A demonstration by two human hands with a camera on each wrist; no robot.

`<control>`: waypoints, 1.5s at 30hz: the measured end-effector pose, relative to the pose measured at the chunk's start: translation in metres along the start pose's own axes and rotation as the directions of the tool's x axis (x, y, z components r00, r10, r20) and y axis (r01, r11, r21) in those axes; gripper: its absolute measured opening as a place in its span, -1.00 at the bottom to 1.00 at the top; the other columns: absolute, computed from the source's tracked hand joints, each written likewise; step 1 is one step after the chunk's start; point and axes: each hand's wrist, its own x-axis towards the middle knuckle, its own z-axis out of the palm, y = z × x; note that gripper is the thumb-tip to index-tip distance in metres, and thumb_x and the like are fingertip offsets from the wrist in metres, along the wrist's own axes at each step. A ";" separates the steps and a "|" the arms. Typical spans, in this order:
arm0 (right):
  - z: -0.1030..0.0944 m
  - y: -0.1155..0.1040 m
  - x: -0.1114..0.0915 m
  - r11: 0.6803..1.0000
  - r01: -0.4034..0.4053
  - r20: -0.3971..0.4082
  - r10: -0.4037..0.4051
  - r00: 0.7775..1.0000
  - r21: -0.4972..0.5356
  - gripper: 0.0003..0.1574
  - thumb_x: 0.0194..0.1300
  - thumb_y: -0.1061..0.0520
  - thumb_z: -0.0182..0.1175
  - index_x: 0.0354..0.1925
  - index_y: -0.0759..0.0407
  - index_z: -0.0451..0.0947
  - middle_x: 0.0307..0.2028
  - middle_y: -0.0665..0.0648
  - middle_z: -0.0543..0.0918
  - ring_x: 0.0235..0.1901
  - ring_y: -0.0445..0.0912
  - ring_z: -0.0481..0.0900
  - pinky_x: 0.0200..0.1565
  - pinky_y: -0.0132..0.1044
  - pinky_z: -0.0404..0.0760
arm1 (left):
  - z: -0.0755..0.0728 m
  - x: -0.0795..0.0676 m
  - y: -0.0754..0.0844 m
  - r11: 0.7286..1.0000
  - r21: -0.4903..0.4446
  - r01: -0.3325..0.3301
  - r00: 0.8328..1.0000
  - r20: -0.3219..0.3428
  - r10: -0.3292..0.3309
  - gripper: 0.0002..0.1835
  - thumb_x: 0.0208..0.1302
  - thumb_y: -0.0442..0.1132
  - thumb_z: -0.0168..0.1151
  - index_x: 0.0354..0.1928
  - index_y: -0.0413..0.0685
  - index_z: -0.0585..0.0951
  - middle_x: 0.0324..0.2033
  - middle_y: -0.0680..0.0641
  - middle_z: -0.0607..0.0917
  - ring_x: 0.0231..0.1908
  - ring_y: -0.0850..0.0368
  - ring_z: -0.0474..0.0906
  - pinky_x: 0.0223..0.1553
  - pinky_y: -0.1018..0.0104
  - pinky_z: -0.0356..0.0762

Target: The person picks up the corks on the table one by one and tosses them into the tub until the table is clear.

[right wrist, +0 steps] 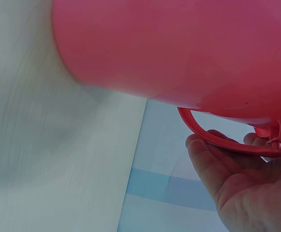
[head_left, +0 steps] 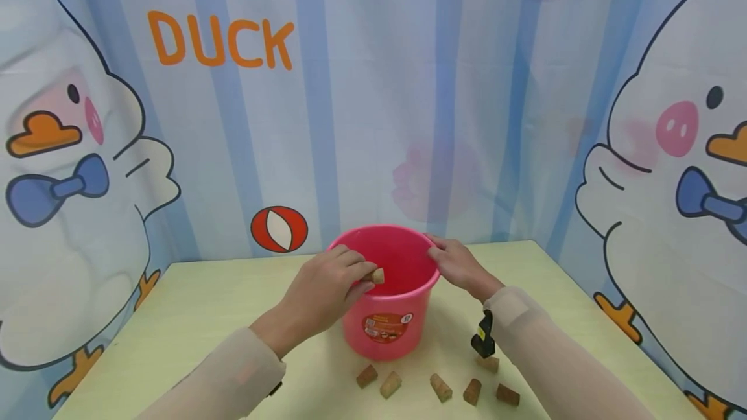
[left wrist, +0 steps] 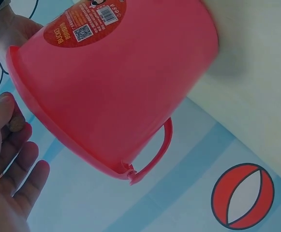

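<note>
A round pink plastic bucket with a flared rim (head_left: 379,305) stands upright on a pale yellow tabletop (head_left: 233,303). The left hand (head_left: 327,287) is at the bucket's left near rim, its thumb and fingers pinching a small light-brown tapered cork (head_left: 378,276) at the bucket's mouth. The right hand (head_left: 458,264) grips the bucket's right rim; the right wrist view shows its fingers by the curved pink plastic handle (right wrist: 203,134), which joins the bucket just below the rim.

Six more brown corks lie loose on the tabletop in front of the bucket. Two, a darker one (head_left: 367,376) and a paler one (head_left: 390,384), are nearest its front. A light one (head_left: 440,387), a dark brown one (head_left: 472,392) and another dark one (head_left: 508,395) are to its front right, with a sixth (head_left: 487,363) behind these, close to the right sleeve (head_left: 560,349). The bucket's front bears a red-orange oval paper label (head_left: 387,328). Behind the bucket hangs a light-blue striped fabric backdrop (head_left: 379,83) printed with white ducks, orange "DUCK" lettering and a red-and-white ball.
</note>
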 end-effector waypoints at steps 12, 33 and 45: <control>0.000 0.001 0.001 1.000 0.010 0.001 -0.010 1.000 0.005 -0.31 0.57 0.07 -0.10 0.57 0.15 0.19 0.07 0.18 0.72 -0.12 0.00 0.70 0.02 -0.10 0.72 | 0.000 0.009 0.001 0.999 0.043 0.032 0.998 0.059 -0.034 -0.67 0.18 -0.10 0.55 -0.01 0.03 0.79 -0.19 0.07 0.78 -0.15 0.14 0.64 -0.10 0.31 0.70; 0.000 -0.003 -0.002 1.000 0.007 0.007 -0.007 1.000 0.000 -0.30 0.57 0.06 -0.09 0.58 0.14 0.18 0.04 0.16 0.73 -0.14 -0.02 0.69 0.03 -0.09 0.71 | 0.008 0.007 0.004 0.985 0.034 0.168 0.973 0.157 -0.171 -0.46 0.19 -0.02 0.53 0.20 0.00 0.70 0.02 -0.01 0.76 0.02 0.05 0.64 -0.01 0.19 0.71; -0.001 -0.001 -0.002 1.000 0.011 0.007 -0.011 1.000 0.000 -0.31 0.58 0.06 -0.11 0.58 0.15 0.17 0.04 0.18 0.72 -0.10 0.02 0.69 0.04 -0.08 0.70 | 0.003 -0.003 0.009 0.996 0.005 0.094 0.995 0.044 -0.094 -0.51 0.20 -0.02 0.52 0.15 0.00 0.72 -0.02 0.02 0.76 0.00 0.09 0.65 -0.02 0.20 0.71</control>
